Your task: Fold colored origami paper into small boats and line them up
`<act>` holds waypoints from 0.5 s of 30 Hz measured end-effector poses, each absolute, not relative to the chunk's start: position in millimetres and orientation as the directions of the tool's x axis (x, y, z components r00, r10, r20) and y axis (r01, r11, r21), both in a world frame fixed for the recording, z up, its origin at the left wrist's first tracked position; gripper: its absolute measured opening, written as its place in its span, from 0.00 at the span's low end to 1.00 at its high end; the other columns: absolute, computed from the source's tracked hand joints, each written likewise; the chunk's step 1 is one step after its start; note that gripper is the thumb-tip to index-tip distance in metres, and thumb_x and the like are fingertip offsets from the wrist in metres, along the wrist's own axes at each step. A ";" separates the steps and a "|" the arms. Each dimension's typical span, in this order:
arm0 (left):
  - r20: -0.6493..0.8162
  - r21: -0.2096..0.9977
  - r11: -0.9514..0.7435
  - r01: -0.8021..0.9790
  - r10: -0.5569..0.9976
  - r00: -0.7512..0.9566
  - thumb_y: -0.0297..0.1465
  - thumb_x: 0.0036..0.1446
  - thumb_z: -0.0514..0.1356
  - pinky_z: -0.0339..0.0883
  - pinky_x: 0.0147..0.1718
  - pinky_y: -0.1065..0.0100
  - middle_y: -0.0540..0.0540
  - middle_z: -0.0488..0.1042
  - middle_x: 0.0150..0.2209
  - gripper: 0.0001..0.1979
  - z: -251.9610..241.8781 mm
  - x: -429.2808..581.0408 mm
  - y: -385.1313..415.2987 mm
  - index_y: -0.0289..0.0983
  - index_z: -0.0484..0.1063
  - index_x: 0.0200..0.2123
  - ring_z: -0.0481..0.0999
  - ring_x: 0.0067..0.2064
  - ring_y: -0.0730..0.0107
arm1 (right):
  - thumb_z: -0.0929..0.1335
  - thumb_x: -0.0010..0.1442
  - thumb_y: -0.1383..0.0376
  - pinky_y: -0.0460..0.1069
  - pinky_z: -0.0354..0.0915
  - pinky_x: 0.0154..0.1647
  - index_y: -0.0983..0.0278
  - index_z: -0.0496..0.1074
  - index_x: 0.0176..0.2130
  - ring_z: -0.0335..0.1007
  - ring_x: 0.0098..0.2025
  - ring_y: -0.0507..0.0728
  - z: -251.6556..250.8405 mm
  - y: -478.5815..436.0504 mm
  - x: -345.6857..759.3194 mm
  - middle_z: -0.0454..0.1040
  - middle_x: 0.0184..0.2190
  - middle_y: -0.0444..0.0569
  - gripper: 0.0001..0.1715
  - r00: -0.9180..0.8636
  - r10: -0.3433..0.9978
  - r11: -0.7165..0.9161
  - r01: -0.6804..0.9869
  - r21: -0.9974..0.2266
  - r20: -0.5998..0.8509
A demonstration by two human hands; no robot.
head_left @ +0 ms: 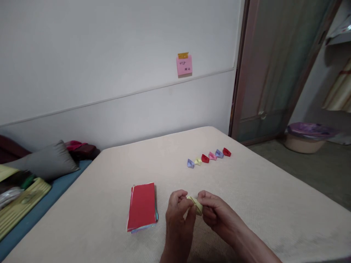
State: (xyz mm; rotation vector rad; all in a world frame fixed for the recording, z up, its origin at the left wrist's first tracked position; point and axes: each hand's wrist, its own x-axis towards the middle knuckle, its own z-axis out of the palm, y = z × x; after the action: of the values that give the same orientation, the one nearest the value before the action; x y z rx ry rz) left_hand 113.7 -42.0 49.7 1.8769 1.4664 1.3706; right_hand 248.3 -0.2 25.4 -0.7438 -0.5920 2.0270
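Note:
Both my hands hold a pale yellow folded paper (196, 205) up just above a beige quilted surface (263, 204). My left hand (177, 212) pinches its left end, and my right hand (215, 212) grips its right end. Its shape is partly hidden by my fingers. To the left of my left hand lies a stack of coloured paper sheets (142, 207), with a red sheet on top. Farther off stands a row of several small folded paper boats (208, 156) in purple, yellow, red and pink, out of reach of both hands.
The beige surface has a far corner near the wall. A blue-edged bed with a grey cushion (49, 160) and clutter lies left. A pink note (184, 65) is taped to the wall. A door (263, 73) and a tan basin with purple contents (305, 138) stand right.

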 end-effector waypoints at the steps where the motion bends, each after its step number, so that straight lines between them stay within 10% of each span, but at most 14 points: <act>1: 0.435 0.787 -0.357 0.502 0.899 -0.043 0.25 0.57 0.55 0.65 0.42 0.65 0.44 0.69 0.42 0.08 51.0 113.8 -42.0 0.39 0.73 0.29 0.70 0.45 0.63 | 0.70 0.48 0.69 0.42 0.35 0.15 0.64 0.62 0.24 0.35 0.13 0.43 25.5 -0.1 248.2 0.50 0.08 0.32 0.11 -0.436 0.859 -0.494 -0.571 -0.656 -0.268; 10: 0.404 0.855 -0.335 0.397 0.909 -0.102 0.27 0.58 0.54 0.63 0.47 0.61 0.42 0.69 0.44 0.07 47.0 114.3 -38.4 0.39 0.72 0.31 0.65 0.54 0.59 | 0.71 0.50 0.66 0.42 0.35 0.15 0.63 0.65 0.32 0.31 0.15 0.44 24.6 -1.0 248.2 0.47 0.10 0.30 0.10 -0.476 0.848 -0.506 -0.597 -0.623 -0.233; 15: 0.413 0.829 -0.306 0.467 0.899 -0.144 0.27 0.57 0.56 0.62 0.47 0.60 0.43 0.68 0.45 0.06 44.2 110.9 -37.3 0.39 0.73 0.30 0.68 0.50 0.60 | 0.67 0.53 0.66 0.43 0.43 0.16 0.63 0.68 0.35 0.43 0.15 0.46 35.3 -5.4 246.3 0.54 0.13 0.35 0.07 -0.294 0.950 -0.206 -0.330 -0.921 -0.107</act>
State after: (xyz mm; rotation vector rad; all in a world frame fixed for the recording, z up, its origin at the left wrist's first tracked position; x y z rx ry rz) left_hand 110.9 -37.3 44.2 1.7255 1.5334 1.4422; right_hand 246.3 -5.4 35.3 -0.8993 -1.0372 1.6794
